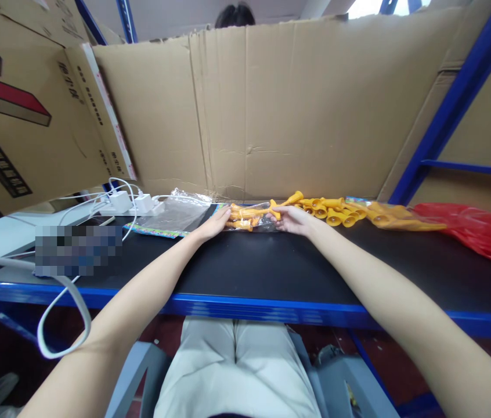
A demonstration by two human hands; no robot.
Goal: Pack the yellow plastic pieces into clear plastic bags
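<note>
A clear plastic bag (260, 220) with several yellow plastic horns (242, 223) inside lies on the black table. My left hand (216, 225) grips the left end of this bag, fingers over its edge. At the bag's right end, my right hand (294, 220) is closed with its fingertips on a yellow horn-shaped piece (275, 210). Just beyond my right hand is a pile of loose yellow horns (334, 210). Flat clear bags with a colourful border (171, 213) lie left of my left hand.
A filled bag of yellow horns (396, 217) and red plastic bags (467, 226) lie to the right. White chargers with cables (132, 203), a pale flat device (23, 229) and a blurred-out object (78, 249) are on the left. A cardboard wall (306, 110) stands behind; a person's head shows above it.
</note>
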